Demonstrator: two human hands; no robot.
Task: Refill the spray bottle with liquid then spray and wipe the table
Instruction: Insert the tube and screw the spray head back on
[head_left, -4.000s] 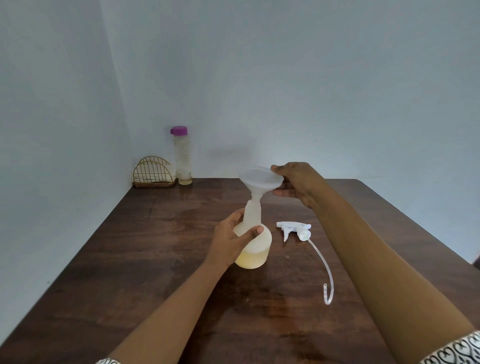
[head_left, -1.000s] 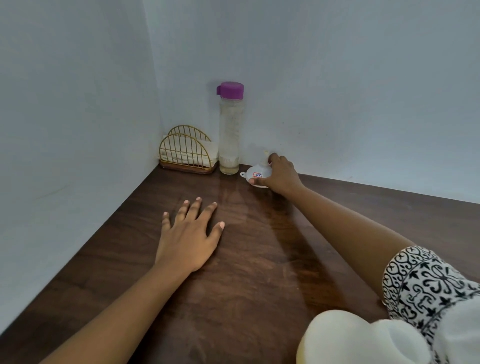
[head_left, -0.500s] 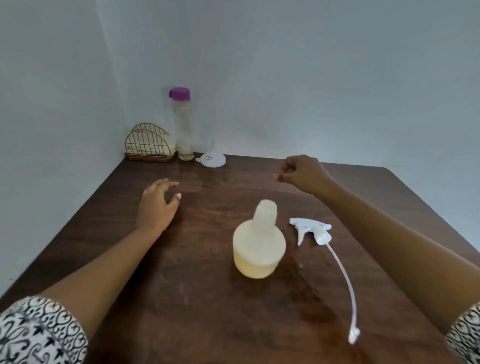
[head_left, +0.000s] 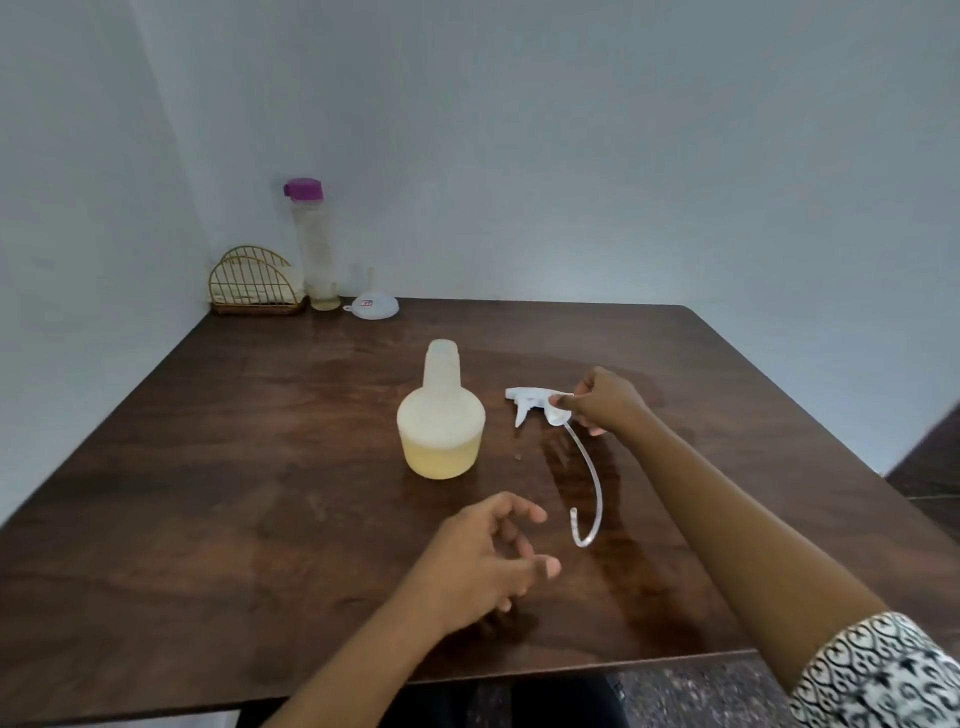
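Your right hand (head_left: 605, 400) pinches the sprayer (head_left: 535, 402), its tube (head_left: 592, 478) trailing toward your left hand (head_left: 488, 556), which hangs loose and empty. The open bottle (head_left: 441, 426) stands unheld just left of your right hand; a swinging tube could tip it and spill.

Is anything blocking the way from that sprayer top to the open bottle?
Nothing visible. The right hand pinches the sprayer top right of the spray bottle, whose neck is open; only bare table lies between. The funnel sits at the far corner, and the left hand hovers nearer the camera.
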